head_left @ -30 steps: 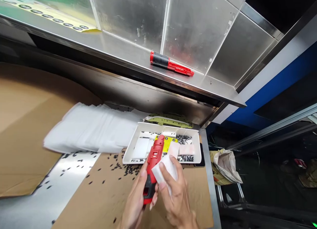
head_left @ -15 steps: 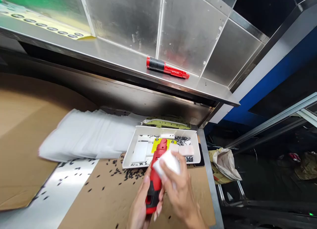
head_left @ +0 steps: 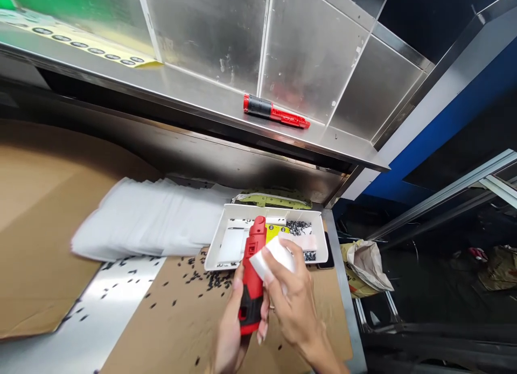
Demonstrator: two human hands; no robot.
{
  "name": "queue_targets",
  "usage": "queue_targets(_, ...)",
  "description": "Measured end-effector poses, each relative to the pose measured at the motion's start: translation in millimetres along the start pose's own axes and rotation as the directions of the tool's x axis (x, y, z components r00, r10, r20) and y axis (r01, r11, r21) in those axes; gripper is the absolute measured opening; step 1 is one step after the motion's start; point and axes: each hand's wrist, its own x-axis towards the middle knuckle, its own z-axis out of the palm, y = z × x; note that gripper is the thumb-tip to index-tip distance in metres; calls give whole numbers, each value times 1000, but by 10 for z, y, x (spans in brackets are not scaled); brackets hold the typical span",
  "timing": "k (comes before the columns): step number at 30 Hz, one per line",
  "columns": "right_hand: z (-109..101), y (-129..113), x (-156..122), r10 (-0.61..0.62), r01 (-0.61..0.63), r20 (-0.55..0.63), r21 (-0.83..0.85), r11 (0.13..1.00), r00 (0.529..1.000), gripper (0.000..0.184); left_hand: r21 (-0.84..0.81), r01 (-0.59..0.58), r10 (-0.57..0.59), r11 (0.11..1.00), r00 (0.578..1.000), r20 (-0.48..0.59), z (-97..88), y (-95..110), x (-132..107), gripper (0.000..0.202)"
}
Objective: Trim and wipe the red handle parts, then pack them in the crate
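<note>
Nearest, at the bottom edge, the left hand (head_left: 231,331) comes up from below with its palm turned right and its fingers wrapped round the lower half of a red tool body (head_left: 252,277) — a firm grip, thumb on the near side, the tool standing nearly upright and tilted a little to the far side. Just right of it, the right hand (head_left: 293,301) reaches in from the lower right, wrist bent, fingers pinched on a white block (head_left: 272,254) and pressing it against the tool's right face about midway up. The two hands are close together, almost touching around the tool.

Under them lies a sheet of brown cardboard (head_left: 173,320) sprinkled with small black bits (head_left: 210,279), which thicken toward the far side. To the left a strip of bare metal bench (head_left: 92,314) shows.

Just beyond the tool's tip sits a white tray (head_left: 226,226) holding white pieces, a yellow label and more black bits. Left of the tray, a fanned stack of white sheets (head_left: 149,217) lies across the cardboard.

Farther off, on the steel shelf (head_left: 194,94), a second red-and-black tool part (head_left: 276,111) lies on its side — well apart from the hands. At the shelf's far left is a yellow sticker strip (head_left: 84,42).
</note>
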Motion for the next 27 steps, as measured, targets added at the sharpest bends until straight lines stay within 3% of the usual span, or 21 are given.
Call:
queue_targets(4,-62,18,-2,-53,52,42,3,999,998,40,-15,116,-115,993,992,41,11,68,-95,43)
queue_targets(9,-152,75,50,-179,177,-25,-72,982,983,41,-63,253,-239,965,955,176,-17,163,-125,46)
queue_targets(14,-200,115,83,-309,319,85,-165,933,947,46,-56,350,-325,935,911,254,-76,150,-102,46)
queue_targets(18,-216,125,50,-254,266,78,-245,932,964,42,-51,357,-333,933,907,256,-92,102,-93,49)
queue_targets(23,-243,129,66,-252,303,223,-237,923,942,48,-47,321,-304,946,927,220,-86,88,-119,41)
queue_targets(27,-198,191,140,-153,183,120,-312,932,981,42,-43,355,-333,934,907,256,-78,99,-143,41)
